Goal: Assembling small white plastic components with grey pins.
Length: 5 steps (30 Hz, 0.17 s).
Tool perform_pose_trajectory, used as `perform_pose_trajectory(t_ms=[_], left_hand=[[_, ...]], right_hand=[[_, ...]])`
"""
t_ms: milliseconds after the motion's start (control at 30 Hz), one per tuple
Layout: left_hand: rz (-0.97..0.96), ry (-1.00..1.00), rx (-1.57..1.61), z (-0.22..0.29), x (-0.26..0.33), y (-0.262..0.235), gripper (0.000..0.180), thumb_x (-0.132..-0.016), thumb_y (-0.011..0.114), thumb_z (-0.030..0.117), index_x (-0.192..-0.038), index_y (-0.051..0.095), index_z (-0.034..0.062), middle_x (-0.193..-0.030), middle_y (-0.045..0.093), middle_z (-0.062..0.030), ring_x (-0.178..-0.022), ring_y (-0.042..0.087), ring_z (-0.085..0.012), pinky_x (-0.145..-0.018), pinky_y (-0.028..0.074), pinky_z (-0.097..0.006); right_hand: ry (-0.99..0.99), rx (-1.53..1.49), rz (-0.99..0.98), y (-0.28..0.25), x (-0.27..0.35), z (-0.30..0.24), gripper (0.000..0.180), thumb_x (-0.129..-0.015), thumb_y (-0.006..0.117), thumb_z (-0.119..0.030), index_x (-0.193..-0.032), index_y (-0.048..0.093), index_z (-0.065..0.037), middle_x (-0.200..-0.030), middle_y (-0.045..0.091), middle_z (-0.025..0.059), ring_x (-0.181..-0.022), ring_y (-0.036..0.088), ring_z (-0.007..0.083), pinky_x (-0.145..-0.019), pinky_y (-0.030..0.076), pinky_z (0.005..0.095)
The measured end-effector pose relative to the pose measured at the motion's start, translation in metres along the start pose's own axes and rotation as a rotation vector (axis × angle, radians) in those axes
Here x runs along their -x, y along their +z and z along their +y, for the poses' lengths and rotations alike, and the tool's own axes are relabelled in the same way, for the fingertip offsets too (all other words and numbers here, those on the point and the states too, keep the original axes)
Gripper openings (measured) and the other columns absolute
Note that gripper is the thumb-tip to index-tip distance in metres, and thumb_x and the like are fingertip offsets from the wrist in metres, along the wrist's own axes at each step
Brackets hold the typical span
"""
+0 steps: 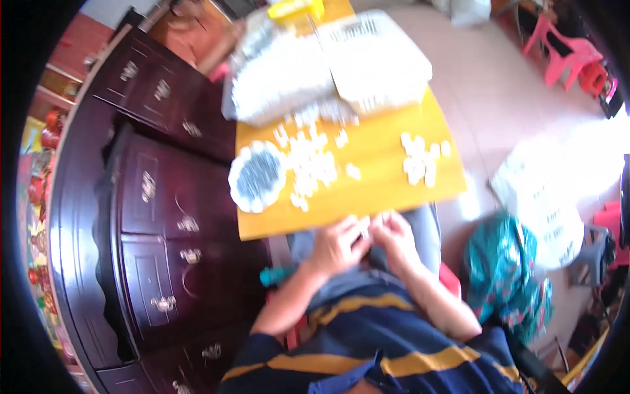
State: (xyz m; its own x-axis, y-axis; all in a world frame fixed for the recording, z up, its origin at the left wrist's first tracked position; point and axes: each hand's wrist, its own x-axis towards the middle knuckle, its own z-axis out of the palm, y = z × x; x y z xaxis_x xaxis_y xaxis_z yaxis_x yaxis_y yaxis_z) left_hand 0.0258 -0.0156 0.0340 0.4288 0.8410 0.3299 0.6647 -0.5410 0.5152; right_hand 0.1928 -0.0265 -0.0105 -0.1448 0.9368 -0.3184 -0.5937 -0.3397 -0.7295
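My left hand (338, 247) and my right hand (395, 240) are close together over my lap, just off the table's near edge. Both are closed, fingertips almost meeting. Something small and pale shows between them, too blurred to name. In front of them, a loose pile of small white pieces (312, 164) lies on the yellow table (374, 187). To its left stands a white scalloped bowl (235, 180) full of thin dark grey pieces (259, 169). A smaller group of white pieces (417, 163) lies at the table's right side.
At the table's far end sit a clear bag of white pieces (282, 82) and a white sack (380, 59). Dark drawers (177, 217) flank the left side. Right, on the floor, are a teal bag (495, 253) and a white bag (545, 203). Another person (193, 39) is at the far left.
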Motion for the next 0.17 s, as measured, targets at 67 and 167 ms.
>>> perform_pose_trajectory(t_ms=[67, 167], left_hand=[[-0.018, -0.040, 0.039, 0.009, -0.005, -0.004, 0.034, -0.078, 0.082, 0.013, -0.109, 0.076, 0.0018, -0.103, 0.073, -0.0146, -0.095, 0.071, -0.0352, -0.087, 0.057, -0.044], [-0.017, 0.061, -0.019, 0.004, -0.010, -0.012, 0.038, -0.079, 0.084, 0.019, -0.114, 0.076, 0.0058, -0.110, 0.074, -0.0172, -0.114, 0.070, -0.0353, -0.109, 0.048, -0.047]], right_hand=[[0.030, -0.018, -0.053, -0.013, -0.001, 0.009, 0.003, -0.096, 0.066, -0.008, -0.097, 0.063, -0.008, -0.090, 0.063, -0.0012, -0.082, 0.059, 0.0086, -0.074, 0.050, 0.0236], [0.094, 0.033, -0.081, -0.012, -0.006, 0.006, 0.011, -0.096, 0.072, -0.012, -0.103, 0.064, -0.008, -0.092, 0.066, -0.0002, -0.085, 0.064, 0.0095, -0.077, 0.055, 0.0239]])
